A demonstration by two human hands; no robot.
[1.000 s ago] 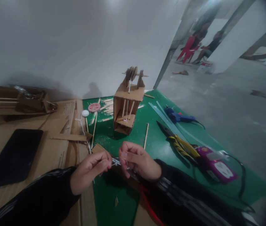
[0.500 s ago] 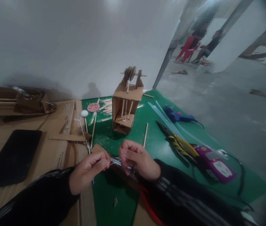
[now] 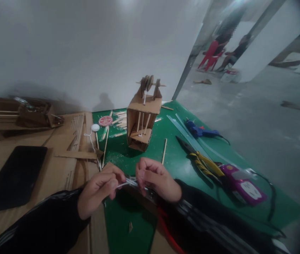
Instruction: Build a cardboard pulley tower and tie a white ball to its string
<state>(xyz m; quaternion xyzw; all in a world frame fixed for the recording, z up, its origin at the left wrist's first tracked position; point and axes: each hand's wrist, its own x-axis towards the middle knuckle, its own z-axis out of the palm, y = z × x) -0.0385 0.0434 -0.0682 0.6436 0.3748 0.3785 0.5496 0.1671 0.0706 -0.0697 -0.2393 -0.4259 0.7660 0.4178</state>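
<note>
Between my two hands runs a short length of white string [image 3: 122, 185]. My left hand [image 3: 100, 190] pinches one end of it between thumb and fingers. The fingers of my right hand [image 3: 155, 178] are pressed together at the string's other end. Metal scissors, partly hidden, lie below my right hand, and a red handle [image 3: 169, 231] shows under the sleeve. Just beyond my hands stands a cardboard box frame [image 3: 144, 106] with cardboard discs [image 3: 147, 83] on a stick at its top and a white string hanging down through it.
Pliers [image 3: 205, 164], a blue glue gun [image 3: 200, 129], clear glue sticks and a purple power socket [image 3: 242, 185] lie right. A string ball [image 3: 95, 127], red round tin [image 3: 105, 121], wooden sticks, cardboard and a black tablet [image 3: 14, 178] lie left. People sit far back.
My left thumb and fingers have shifted slightly, and more of the white string shows between my hands. My right hand has barely moved.
</note>
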